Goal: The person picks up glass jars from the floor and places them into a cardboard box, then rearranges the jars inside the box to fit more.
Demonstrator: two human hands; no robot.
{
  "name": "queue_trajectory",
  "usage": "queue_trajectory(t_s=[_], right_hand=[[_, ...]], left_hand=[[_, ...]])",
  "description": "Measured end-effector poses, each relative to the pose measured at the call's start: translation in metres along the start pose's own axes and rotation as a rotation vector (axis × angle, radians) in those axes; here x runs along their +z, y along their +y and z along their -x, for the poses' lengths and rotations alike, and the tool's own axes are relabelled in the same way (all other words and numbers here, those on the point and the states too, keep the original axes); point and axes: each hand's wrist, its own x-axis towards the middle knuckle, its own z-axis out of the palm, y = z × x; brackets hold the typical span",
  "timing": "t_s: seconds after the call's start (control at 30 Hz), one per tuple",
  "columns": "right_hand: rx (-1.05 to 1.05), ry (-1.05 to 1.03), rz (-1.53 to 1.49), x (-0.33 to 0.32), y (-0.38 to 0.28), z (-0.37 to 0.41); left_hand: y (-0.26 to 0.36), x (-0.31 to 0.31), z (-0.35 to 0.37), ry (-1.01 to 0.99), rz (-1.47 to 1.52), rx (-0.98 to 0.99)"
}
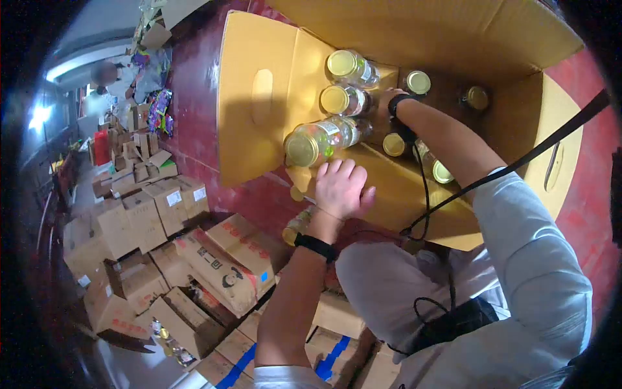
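The near left jar [322, 138] looks slick, perhaps breakable; I'd hold its body. My left hand [341, 188] is wide beside it; my right hand's grip I can't tell.

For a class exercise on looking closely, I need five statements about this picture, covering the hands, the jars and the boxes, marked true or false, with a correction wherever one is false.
1. The right hand reaches inside the large open cardboard box. True.
2. The jar lids in that box are bright red. False: the lids are yellow to gold.
3. Each wrist wears a black band. True.
4. The left hand wears a thick glove. False: it is bare.
5. Blue tape runs across a carton near the bottom of the picture. True.
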Motion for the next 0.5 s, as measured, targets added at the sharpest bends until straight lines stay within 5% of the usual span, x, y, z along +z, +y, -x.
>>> queue_trajectory(t_s=[0.3, 0.37, 0.5], right_hand=[[-0.371, 0.027, 0.009, 0.024, 0.055, -0.030], [-0.175, 0.166, -0.133, 0.050, 0.072, -0.048], [-0.289, 0.179, -0.081, 0.035, 0.061, 0.017]], left_hand=[[-0.001, 0.004, 0.000, 0.059, -0.018, 0.010], [0.000, 0.003, 0.001, 0.050, -0.005, 0.014], [0.000, 0.003, 0.001, 0.057, -0.009, 0.007]])
